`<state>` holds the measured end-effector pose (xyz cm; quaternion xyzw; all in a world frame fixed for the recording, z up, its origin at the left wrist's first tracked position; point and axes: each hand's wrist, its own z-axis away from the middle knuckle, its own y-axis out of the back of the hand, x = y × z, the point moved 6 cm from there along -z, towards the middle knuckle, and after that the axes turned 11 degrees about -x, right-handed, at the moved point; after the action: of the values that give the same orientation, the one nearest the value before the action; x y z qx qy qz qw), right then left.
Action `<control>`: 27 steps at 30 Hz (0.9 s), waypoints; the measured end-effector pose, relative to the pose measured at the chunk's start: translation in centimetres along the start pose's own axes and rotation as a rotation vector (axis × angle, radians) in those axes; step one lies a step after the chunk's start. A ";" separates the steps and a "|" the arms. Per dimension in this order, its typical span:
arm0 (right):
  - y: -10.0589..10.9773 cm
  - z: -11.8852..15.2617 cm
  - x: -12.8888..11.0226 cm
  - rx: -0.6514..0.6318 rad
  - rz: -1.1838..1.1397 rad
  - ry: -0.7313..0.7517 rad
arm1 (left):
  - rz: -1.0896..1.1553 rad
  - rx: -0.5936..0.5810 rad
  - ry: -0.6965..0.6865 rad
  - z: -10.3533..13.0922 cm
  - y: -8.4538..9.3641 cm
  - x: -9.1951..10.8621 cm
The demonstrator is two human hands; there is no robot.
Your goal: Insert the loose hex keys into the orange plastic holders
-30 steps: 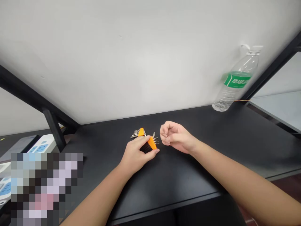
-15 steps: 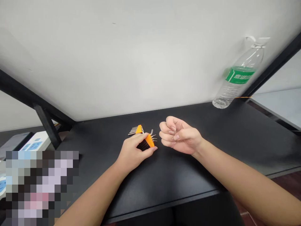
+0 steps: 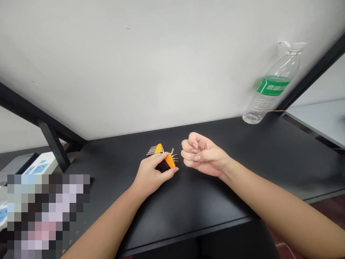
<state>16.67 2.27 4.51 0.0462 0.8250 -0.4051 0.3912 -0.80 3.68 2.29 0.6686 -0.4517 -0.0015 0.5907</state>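
My left hand (image 3: 152, 172) grips an orange and black holder (image 3: 170, 160) on the black table, thumb and fingers at its ends. Bent metal hex keys (image 3: 173, 152) stick out on its right side, and a row of straight metal ends (image 3: 152, 149) shows on its left. Just right of the holder, my right hand (image 3: 201, 154) is raised with its fingers curled in and the thumb against them. Nothing can be seen between those fingers.
A clear bottle with a green label (image 3: 273, 85) stands at the back right, by the pale wall. White power strips (image 3: 43, 163) lie at the left, beyond a black metal frame (image 3: 54, 144). A blurred patch covers the lower left.
My right hand has shifted very slightly left, its fingers still curled. The left hand keeps its grip on the holder. The view has moved a little.
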 end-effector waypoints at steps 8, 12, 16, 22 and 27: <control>3.4 0.5 -2.9 0.185 0.706 -0.089 | 0.017 -0.006 0.028 0.1 -0.1 -0.4; 6.6 1.3 -4.8 0.282 1.608 -0.384 | 0.022 0.001 0.032 0.1 0.1 -0.4; 8.8 1.8 -3.8 0.147 1.778 -0.638 | 0.025 -0.011 0.034 0.1 0.0 -0.3; 8.5 1.8 -2.8 0.178 1.814 -0.802 | 0.024 -0.019 0.047 0.3 -0.2 -0.7; 6.9 1.5 -2.5 0.178 1.789 -0.724 | -0.051 0.003 0.091 0.3 0.1 -1.1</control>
<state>22.06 6.45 1.28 0.5588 0.2810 -0.0082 0.7802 -1.66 4.15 1.65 0.6801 -0.4073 0.0143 0.6094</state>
